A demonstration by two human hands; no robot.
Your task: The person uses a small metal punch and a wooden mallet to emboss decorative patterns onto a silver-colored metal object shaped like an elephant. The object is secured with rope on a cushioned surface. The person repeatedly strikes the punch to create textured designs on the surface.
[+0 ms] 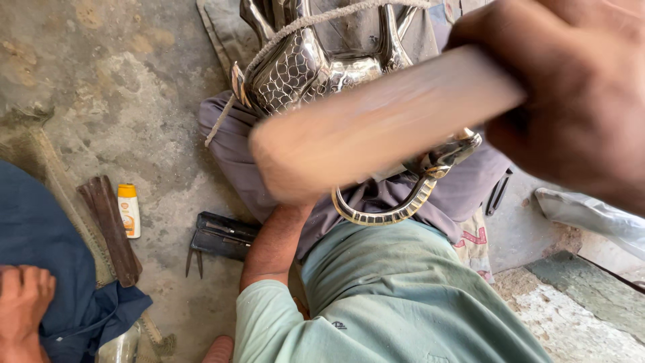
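R hand (578, 101) is clamped round the end of a wood bat (376, 128), fingers wrapped tight, w/ the bat blurred and stretching out to the left of the fist. Just behind the bat, partly hidden by it, sits a shiny metal piece (302, 67) w/ scale pattern, resting on the lap; a curved handle (396, 208) w/ a snake-like head hangs below the bat. A rope (269, 47) loops over the metal piece, above and left of the fist. L hand is hidden behind the bat; only the forearm (275, 242) shows, reaching up under it, so can't tell if it's apart or closed. Well left of the forearm on the floor: dark pliers (215, 238), a small yellow-white bottle (129, 210), a brown wood strip (111, 228). Bottom left corner, another person's hand (23, 292) rests on blue cloth (47, 249).
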